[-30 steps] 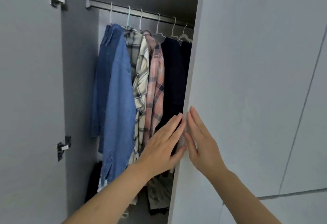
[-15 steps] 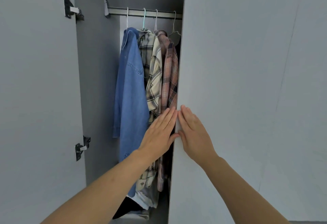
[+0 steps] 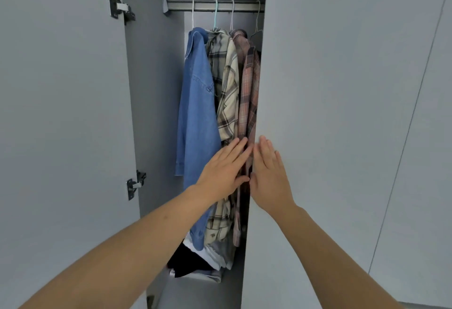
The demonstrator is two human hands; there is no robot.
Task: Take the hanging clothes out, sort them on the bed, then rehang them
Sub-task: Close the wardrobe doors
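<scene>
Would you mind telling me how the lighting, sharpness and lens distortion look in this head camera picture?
Head view: soft, even light, no glare on the grey wardrobe door; the closet floor under the denim shirt sits in shadow; the left hand and right hand look slightly soft; the wide-angle lens tilts the door edges at the frame sides.

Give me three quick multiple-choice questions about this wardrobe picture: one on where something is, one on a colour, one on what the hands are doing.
1. Where does the denim shirt hang among the visible shirts on the rail?
A. leftmost
B. in the middle
C. rightmost

2. What colour is the hook of the second hanger from the left?
A. red
B. teal
C. black

3. How is the right hand?
A. gripping a hanger
B. clenched in a fist
C. flat on the door

Answers: 1 A, both plaid shirts hang to its right. 2 B, a teal hook between pale ones. 3 C, straight fingers lie on the panel's edge.
</scene>
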